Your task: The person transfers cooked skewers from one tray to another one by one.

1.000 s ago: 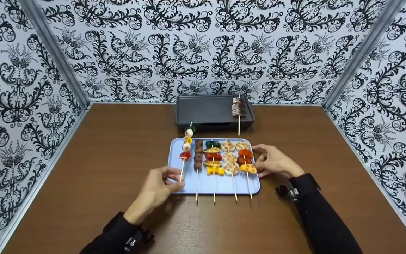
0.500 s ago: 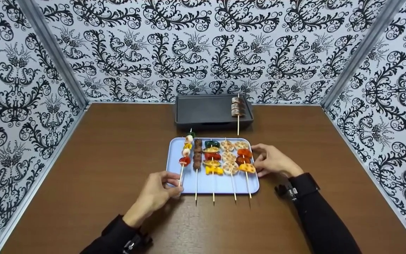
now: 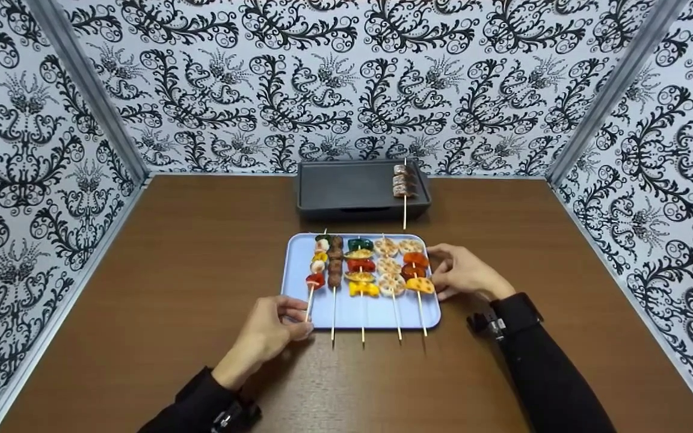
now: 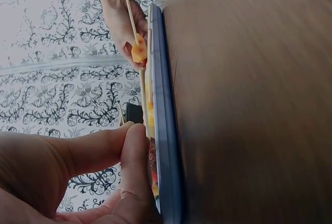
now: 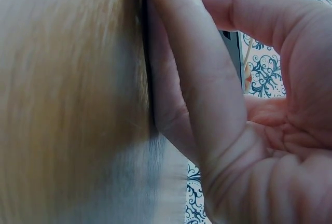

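Note:
My left hand (image 3: 262,331) pinches the lower stick of a vegetable skewer (image 3: 319,266) between thumb and fingers. The skewer has red, white, yellow and green pieces and overlaps the left side of a pale blue tray (image 3: 348,316). In the left wrist view, thumb and forefinger (image 4: 136,141) meet beside the tray's edge (image 4: 168,115). My right hand (image 3: 470,273) grips the tray's right rim, its fingers bent. On the tray lie a brown meat skewer (image 3: 334,266), a pepper skewer (image 3: 361,264), a lotus root skewer (image 3: 390,266) and a skewer with orange pieces (image 3: 415,272).
Behind the tray stands a dark grey grill plate (image 3: 346,183). A meat skewer (image 3: 402,181) lies on its right side, the stick jutting over the front edge. Brown table (image 3: 202,240) surrounds both, with patterned walls (image 3: 334,78) at the back and sides.
The vegetable skewer has come down and toward me, its tip now within the tray's far rim beside the meat skewer. My left hand has shifted slightly toward me; the right hand stays at the rim.

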Tool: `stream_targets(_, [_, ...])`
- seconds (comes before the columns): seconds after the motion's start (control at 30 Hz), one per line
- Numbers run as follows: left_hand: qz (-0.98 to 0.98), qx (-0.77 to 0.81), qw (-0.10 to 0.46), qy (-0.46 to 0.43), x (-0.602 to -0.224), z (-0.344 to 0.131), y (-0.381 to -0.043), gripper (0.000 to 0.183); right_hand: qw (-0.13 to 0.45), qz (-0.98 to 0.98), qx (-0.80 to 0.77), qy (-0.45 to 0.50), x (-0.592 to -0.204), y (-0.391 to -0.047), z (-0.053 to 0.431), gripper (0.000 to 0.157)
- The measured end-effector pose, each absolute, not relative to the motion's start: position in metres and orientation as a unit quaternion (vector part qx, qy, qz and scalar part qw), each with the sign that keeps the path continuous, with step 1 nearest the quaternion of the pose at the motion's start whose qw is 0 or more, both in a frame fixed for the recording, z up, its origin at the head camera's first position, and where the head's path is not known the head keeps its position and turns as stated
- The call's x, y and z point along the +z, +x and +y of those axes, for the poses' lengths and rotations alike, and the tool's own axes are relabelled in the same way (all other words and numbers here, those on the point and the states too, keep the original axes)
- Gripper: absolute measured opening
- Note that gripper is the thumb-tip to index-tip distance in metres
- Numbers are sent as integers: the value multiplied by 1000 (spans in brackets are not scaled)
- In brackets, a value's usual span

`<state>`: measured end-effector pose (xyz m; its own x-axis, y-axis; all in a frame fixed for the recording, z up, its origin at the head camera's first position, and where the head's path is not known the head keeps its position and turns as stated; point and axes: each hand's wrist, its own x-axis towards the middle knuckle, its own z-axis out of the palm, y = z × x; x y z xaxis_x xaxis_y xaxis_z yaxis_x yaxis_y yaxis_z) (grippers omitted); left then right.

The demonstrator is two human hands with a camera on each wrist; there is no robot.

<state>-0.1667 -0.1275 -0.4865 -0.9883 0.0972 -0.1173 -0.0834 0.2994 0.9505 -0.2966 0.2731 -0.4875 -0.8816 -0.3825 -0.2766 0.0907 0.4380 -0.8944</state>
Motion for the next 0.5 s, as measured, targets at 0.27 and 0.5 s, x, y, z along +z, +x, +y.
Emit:
stream_targets(0.27, [827,555,88,5,-481,-124,-166,38,227,816,-523,-93,-487,-297,274,74])
stream_targets(0.5, [831,548,92,19,-481,-120,-164,36,226,821,-518,-83,-488,-298,273,75])
